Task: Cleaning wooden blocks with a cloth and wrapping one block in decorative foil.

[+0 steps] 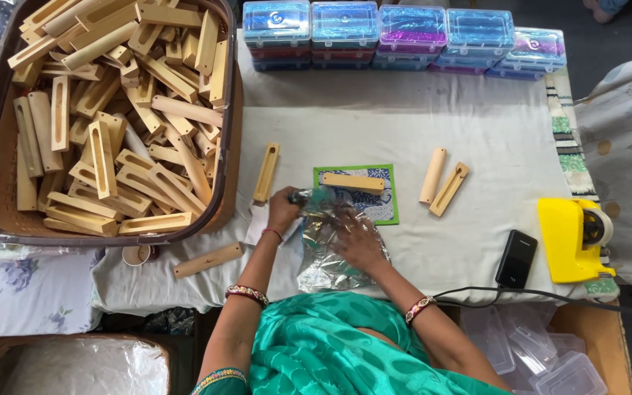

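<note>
A: Two hands are working one clear plastic bag [334,252] at the middle of the desk [477,132]. The left hand [284,212] is pinching the bag's upper corner shut between its fingers, and the right hand [356,240] is lying flat and open on the crinkled film, pressing it down.

B: And what is sitting around it?

A: A wooden block [353,182] is resting on a green-edged patterned card [385,208], touching the bag's top at twelve o'clock. A slotted block [265,172] is lying at about eleven o'clock, just beside the left hand, and a pair of blocks [442,181] is lying at two o'clock, well apart.

B: How is this best handled, in your view?

A: I am judging that the film is slippery, so the pinching fingers should be keeping the mouth taut while the flat palm is smoothing the air out, without creasing the card.

B: Anything else nearby?

A: A brown basket of wooden blocks [104,117] is sitting at ten o'clock, plastic boxes [404,33] are lining twelve o'clock, and a yellow tape dispenser [572,238] with a black phone [516,258] is sitting at three o'clock.
</note>
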